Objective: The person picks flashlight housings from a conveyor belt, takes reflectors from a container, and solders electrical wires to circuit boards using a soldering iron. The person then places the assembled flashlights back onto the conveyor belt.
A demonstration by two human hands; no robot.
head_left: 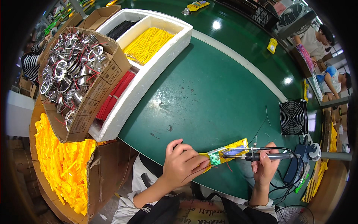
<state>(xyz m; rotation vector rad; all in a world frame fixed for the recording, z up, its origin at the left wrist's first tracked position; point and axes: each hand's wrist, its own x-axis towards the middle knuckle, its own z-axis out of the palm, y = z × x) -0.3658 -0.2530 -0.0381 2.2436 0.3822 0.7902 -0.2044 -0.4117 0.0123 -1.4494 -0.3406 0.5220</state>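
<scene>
Green worktop (209, 93) is filling the middle of the scene. At the near left, a cardboard box (112, 175) is holding a heap of yellow plastic pieces (61, 164); beyond it, a carton (95, 99) is brimming with silvery reflectors (74, 67) that are trailing thin red leads. Right of the carton, a white foam tray (160, 71) is storing black wires (122, 29), yellow wires (149, 44) and red wires (116, 95) in separate compartments. Judging by these stocks, plenty of units are waiting.

At the near right, the left hand (183, 164) is pinching the left end of the work between thumb and fingers, while the right hand (264, 164) is grasping a soldering iron (276, 156). Between them, over the near edge of the worktop, a yellow housing (242, 143) is lying open. Inside, a blue part (233, 152) and a green circuit board (214, 158) are already sitting in place. The iron's tip is pointing toward the board; whether it is touching, I cannot tell. Wiring is seemingly under way: a loose red lead (229, 167) is hanging out on the near side. No reflector or cover is showing on this unit, so it is looking only partly built.
</scene>
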